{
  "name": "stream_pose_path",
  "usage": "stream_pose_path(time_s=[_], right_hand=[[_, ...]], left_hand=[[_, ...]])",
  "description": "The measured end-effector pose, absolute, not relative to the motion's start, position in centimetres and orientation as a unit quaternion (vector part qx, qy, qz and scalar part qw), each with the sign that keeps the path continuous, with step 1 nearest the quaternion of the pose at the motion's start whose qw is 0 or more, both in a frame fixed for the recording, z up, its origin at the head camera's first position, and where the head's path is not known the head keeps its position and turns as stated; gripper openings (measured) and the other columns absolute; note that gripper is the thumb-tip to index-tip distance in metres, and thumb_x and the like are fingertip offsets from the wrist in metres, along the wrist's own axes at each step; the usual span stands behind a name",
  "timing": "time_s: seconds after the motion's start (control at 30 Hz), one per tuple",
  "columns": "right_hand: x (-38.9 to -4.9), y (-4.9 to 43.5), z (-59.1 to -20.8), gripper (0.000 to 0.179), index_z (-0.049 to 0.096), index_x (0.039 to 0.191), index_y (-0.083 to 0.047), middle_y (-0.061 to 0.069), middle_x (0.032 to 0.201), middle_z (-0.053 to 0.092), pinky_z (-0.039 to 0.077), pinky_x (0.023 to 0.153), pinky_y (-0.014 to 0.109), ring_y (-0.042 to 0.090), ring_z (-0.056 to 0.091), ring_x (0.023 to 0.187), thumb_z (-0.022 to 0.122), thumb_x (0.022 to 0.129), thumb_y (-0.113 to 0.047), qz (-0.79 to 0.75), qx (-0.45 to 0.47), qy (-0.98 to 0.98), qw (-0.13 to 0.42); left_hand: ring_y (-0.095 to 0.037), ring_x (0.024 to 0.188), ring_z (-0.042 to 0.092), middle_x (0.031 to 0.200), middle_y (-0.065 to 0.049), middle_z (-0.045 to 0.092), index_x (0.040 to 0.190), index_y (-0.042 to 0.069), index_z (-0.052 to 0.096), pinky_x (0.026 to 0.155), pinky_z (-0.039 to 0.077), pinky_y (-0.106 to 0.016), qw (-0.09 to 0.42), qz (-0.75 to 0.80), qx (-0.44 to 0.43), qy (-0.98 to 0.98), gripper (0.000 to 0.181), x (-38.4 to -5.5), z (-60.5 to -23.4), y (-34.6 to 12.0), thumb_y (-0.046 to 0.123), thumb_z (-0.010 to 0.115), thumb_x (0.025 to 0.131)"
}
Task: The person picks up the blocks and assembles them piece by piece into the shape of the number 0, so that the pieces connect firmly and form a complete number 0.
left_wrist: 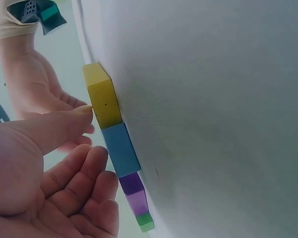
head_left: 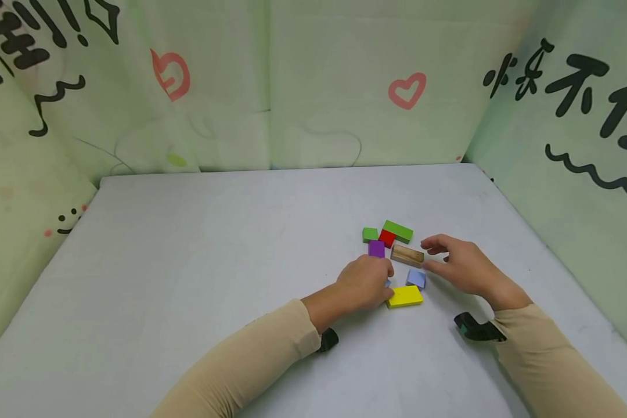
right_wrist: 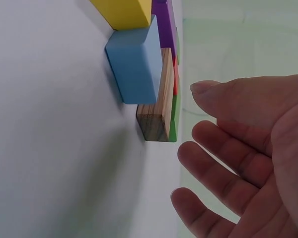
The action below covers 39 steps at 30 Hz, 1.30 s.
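Note:
Several coloured wooden blocks lie close together on the table. My left hand (head_left: 364,283) is at their left side. Its thumb tip touches the yellow block (left_wrist: 104,96), while its loosely bent fingers are beside a blue block (left_wrist: 121,148) and a purple block (head_left: 376,249). In the head view this hand hides most of that blue block. To the right, my right hand (head_left: 467,267) hovers with thumb and fingers apart and nothing between them. Nearest to it are the bare wood block (head_left: 407,255) and another blue block (head_left: 415,278).
Behind the wood block lie a red block (head_left: 387,238), a long green block (head_left: 397,231) and a small green block (head_left: 370,234). The white table (head_left: 214,244) is bordered by pale green printed curtains (head_left: 319,139) at the back and sides.

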State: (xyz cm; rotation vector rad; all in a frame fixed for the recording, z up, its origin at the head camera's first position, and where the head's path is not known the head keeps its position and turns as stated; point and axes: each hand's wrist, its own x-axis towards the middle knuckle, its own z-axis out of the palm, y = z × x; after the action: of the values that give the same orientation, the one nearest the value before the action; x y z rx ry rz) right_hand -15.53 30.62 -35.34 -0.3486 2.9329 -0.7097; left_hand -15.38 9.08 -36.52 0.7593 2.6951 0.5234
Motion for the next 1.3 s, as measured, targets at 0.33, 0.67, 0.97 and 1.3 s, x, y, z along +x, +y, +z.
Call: stream_pose_path(time_s=[0.33, 0.67, 0.97, 1.3], right_hand=[[-16.7, 30.0, -35.5, 0.041, 0.058, 0.128, 0.005, 0.023, 0.123, 0.063, 0.047, 0.096, 0.057, 0.04, 0.059, 0.112, 0.069, 0.093, -0.014, -0.237, -0.121, 0.962, 0.065], [-17.1, 29.5, -35.8, 0.035, 0.06, 0.123, 0.005, 0.021, 0.119, 0.065, 0.047, 0.095, 0.057, 0.039, 0.059, 0.11, 0.069, 0.093, -0.011, -0.235, -0.112, 0.963, 0.075], [-17.3, 29.6, -36.1, 0.033, 0.062, 0.12, 0.002, 0.016, 0.112, 0.067, 0.052, 0.085, 0.051, 0.033, 0.061, 0.098, 0.07, 0.093, -0.014, -0.217, -0.102, 0.968, 0.074], [-17.7, 29.9, -36.0, 0.043, 0.059, 0.126, 0.003, 0.013, 0.098, 0.066, 0.049, 0.069, 0.036, 0.025, 0.057, 0.082, 0.072, 0.091, -0.019, -0.205, -0.094, 0.971, 0.081]], left_hand=[[-0.009, 0.086, 0.057, 0.101, 0.009, 0.069, 0.12, 0.017, 0.071, 0.077, 0.05, -0.019, 0.146, 0.185, 0.265, 0.935, 0.032, -15.4, -36.7, 9.0, 0.031, 0.075, 0.092], [-0.009, 0.086, 0.057, 0.101, 0.009, 0.069, 0.12, 0.017, 0.071, 0.077, 0.05, -0.019, 0.14, 0.187, 0.27, 0.934, 0.032, -15.4, -36.8, 8.9, 0.03, 0.076, 0.091], [-0.009, 0.086, 0.057, 0.101, 0.009, 0.069, 0.119, 0.016, 0.071, 0.077, 0.05, -0.019, 0.141, 0.19, 0.27, 0.933, 0.032, -15.4, -36.8, 8.9, 0.03, 0.076, 0.091], [-0.009, 0.086, 0.055, 0.101, 0.009, 0.068, 0.12, 0.018, 0.071, 0.076, 0.05, -0.019, 0.148, 0.186, 0.262, 0.935, 0.033, -15.4, -36.7, 9.1, 0.031, 0.076, 0.091]])
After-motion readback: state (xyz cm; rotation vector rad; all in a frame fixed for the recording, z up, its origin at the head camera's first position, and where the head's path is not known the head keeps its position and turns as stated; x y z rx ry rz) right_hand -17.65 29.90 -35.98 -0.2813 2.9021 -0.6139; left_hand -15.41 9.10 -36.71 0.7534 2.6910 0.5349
